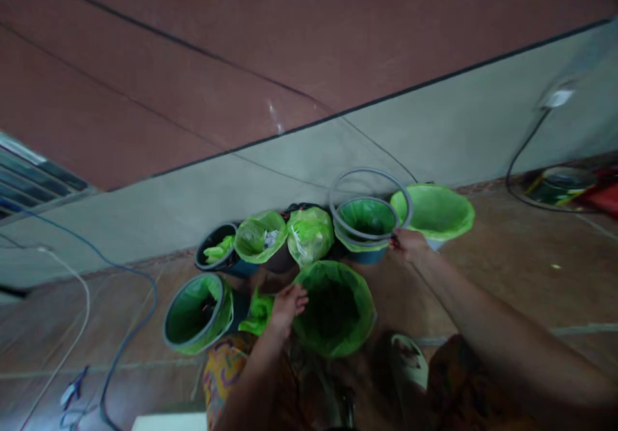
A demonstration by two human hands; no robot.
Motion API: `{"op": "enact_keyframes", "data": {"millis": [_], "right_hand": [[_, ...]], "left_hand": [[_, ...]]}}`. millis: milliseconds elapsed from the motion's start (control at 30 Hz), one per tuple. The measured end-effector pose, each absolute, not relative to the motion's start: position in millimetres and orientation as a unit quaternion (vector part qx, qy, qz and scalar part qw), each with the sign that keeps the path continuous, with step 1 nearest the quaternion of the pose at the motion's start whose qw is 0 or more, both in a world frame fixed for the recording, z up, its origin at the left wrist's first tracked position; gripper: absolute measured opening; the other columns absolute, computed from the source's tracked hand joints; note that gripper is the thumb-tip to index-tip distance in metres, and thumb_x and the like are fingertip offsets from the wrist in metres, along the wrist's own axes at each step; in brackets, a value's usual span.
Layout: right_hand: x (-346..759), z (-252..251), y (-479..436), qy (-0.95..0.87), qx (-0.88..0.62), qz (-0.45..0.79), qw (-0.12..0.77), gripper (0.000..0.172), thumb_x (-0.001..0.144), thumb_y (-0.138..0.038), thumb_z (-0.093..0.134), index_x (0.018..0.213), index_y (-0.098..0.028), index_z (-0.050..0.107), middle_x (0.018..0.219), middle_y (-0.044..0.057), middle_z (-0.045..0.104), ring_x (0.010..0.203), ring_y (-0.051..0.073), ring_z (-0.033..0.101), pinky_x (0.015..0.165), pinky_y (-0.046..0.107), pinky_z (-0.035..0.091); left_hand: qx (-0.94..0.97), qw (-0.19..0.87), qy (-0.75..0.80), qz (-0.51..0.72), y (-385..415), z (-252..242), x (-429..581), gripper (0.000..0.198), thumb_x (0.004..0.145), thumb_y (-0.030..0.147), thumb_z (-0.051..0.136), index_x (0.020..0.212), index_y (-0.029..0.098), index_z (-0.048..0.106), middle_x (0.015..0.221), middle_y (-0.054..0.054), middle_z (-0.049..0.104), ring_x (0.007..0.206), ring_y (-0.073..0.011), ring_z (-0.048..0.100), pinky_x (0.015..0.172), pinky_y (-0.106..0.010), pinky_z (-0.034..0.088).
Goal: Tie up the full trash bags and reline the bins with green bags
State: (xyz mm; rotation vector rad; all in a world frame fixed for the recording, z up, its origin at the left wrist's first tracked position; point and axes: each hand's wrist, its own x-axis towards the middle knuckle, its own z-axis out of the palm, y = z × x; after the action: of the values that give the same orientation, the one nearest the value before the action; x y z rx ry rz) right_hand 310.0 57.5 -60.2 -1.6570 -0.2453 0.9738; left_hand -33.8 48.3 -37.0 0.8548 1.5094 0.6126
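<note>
Several small bins lined with green plastic bags stand on the floor by a grey wall. My left hand [288, 307] is closed on the rim of the nearest green bag [335, 308], which is stretched wide open. My right hand [407, 244] pinches a grey plastic ring [371, 207] that rests tilted over a blue bin with a green liner [365, 221]. A wider green-lined bin [434, 212] sits just right of it. Two tied or bunched green bags [284, 234] lie in the middle of the group.
A grey-rimmed green-lined bin [197, 314] stands at the left, a dark bin [217, 255] behind it. Blue and white cables [130, 328] run over the floor at the left. A black cable [524, 151] hangs from a wall socket at the right, above clutter [564, 186].
</note>
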Motion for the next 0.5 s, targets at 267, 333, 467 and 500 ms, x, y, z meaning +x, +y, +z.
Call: {"op": "enact_keyframes", "data": {"millis": [267, 333, 467, 500], "right_hand": [[224, -52, -7, -0.221, -0.685, 0.565, 0.404, 0.012, 0.086, -0.017, 0.061, 0.074, -0.017, 0.058, 0.055, -0.002, 0.059, 0.044, 0.008, 0.052, 0.044, 0.018, 0.048], [212, -60, -16, -0.255, -0.706, 0.559, 0.352, 0.009, 0.085, -0.02, 0.062, 0.077, -0.017, 0.06, 0.057, -0.001, 0.061, 0.047, 0.008, 0.054, 0.047, 0.019, 0.05], [203, -74, -17, -0.316, -0.732, 0.524, 0.299, 0.003, 0.08, -0.019, 0.061, 0.076, -0.019, 0.061, 0.057, -0.001, 0.06, 0.049, 0.012, 0.057, 0.049, 0.022, 0.05], [203, -75, -14, -0.333, -0.733, 0.518, 0.289, 0.003, 0.079, -0.019, 0.061, 0.075, -0.019, 0.062, 0.057, -0.001, 0.061, 0.05, 0.013, 0.057, 0.049, 0.023, 0.049]], "left_hand": [[0.343, 0.606, 0.625, 0.354, 58, -20, -70, 0.039, 0.093, 0.05, 0.049, 0.105, 0.016, 0.064, 0.102, -0.011, 0.071, 0.077, -0.015, 0.067, 0.064, -0.024, 0.051], [0.344, 0.614, 0.622, 0.344, 54, -29, -72, 0.035, 0.092, 0.049, 0.051, 0.099, 0.016, 0.063, 0.093, -0.009, 0.072, 0.072, -0.0151, 0.066, 0.064, -0.026, 0.052], [0.383, 0.565, 0.667, 0.3, 50, -54, -71, 0.015, 0.086, 0.032, 0.062, 0.085, 0.017, 0.06, 0.069, -0.003, 0.066, 0.058, -0.0127, 0.061, 0.06, -0.024, 0.049], [0.398, 0.54, 0.686, 0.28, 51, -61, -72, 0.011, 0.083, 0.028, 0.064, 0.081, 0.018, 0.059, 0.064, -0.002, 0.064, 0.056, -0.0132, 0.06, 0.059, -0.024, 0.047]]}}
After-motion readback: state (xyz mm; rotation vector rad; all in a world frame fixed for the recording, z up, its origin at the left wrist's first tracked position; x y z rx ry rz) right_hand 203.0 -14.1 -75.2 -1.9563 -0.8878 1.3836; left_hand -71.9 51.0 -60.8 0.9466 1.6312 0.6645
